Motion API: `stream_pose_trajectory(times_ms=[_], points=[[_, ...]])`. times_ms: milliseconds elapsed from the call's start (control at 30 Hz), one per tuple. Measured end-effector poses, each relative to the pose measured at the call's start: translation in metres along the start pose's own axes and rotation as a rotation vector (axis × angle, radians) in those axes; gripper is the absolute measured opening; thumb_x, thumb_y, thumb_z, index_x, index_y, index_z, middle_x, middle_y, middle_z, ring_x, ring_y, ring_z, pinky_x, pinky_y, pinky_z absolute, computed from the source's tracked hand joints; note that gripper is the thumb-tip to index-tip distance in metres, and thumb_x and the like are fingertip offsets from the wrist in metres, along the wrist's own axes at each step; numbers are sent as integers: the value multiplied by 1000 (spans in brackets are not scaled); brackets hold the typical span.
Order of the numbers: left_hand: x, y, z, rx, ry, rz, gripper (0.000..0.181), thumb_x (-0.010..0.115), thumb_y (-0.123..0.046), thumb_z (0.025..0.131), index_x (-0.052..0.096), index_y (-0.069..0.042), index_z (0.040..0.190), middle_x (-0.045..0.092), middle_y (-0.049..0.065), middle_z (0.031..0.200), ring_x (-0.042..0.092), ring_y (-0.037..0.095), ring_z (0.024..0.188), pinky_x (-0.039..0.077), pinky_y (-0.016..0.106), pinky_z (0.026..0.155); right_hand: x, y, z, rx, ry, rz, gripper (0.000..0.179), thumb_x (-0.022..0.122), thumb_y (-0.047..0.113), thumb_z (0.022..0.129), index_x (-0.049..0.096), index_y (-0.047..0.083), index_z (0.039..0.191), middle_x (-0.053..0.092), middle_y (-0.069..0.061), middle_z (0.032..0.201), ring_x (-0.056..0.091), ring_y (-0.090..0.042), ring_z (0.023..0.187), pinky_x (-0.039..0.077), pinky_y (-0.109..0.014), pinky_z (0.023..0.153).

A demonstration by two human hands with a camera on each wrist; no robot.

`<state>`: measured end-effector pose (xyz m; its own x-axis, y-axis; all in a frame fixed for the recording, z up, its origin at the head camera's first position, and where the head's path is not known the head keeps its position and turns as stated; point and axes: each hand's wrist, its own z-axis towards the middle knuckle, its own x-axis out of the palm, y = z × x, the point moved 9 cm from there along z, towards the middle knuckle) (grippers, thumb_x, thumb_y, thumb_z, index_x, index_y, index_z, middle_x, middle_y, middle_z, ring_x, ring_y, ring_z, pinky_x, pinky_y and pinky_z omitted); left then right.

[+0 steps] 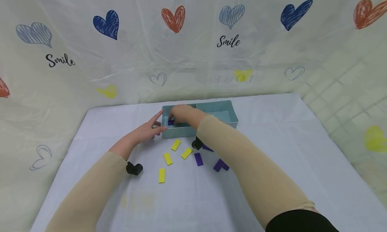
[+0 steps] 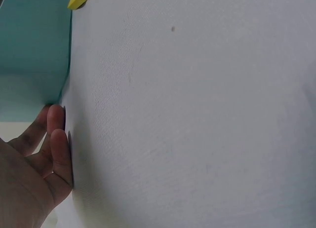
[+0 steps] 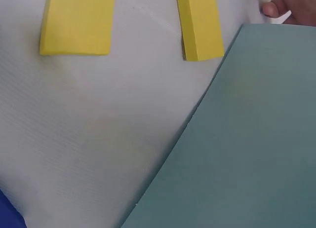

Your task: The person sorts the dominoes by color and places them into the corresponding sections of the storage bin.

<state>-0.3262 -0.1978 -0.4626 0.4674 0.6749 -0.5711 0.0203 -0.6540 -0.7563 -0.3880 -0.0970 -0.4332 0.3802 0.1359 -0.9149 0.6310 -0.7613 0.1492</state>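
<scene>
A blue-green two-compartment box (image 1: 181, 133) stands near the far edge of the table. My left hand (image 1: 147, 129) is at its left end, forefinger and thumb spread, fingertips right at the wall; in the left wrist view the fingers (image 2: 59, 149) lie low by the box corner. My right hand (image 1: 183, 113) reaches down into the left compartment, its curled fingers on a purple block (image 1: 171, 122). These fingertips are partly hidden by the hand, and the right wrist view shows only the box's outer wall (image 3: 237, 129) and the left hand's fingers beyond.
Several yellow blocks (image 1: 162, 175) lie loose in front of the box. To their right are several purple blocks (image 1: 198, 159), some partly hidden by the right sleeve (image 1: 242, 158). A white cloth (image 1: 287, 131) covers the table, and a heart-printed sheet (image 1: 193, 57) hangs behind.
</scene>
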Motion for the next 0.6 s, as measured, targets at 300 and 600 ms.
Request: stream_pose_trajectory(times_ms=[300,600], points=[[1,-3,-3,-12,0,0,81,52,-48,100,-7,-48,156,41,20,148,56,33,114,46,49,97,-8,-5,-9,1,-20,71,41,68,25,95,63,22,136,61,3,134,55,-16,123,43,-35,105],[2,-3,-2,-11,12,0,81,51,-48,101,-9,-47,155,41,21,148,56,33,114,47,49,97,-26,-6,-31,-75,-78,110,42,68,27,96,62,22,137,63,3,103,54,-15,92,47,-28,80]])
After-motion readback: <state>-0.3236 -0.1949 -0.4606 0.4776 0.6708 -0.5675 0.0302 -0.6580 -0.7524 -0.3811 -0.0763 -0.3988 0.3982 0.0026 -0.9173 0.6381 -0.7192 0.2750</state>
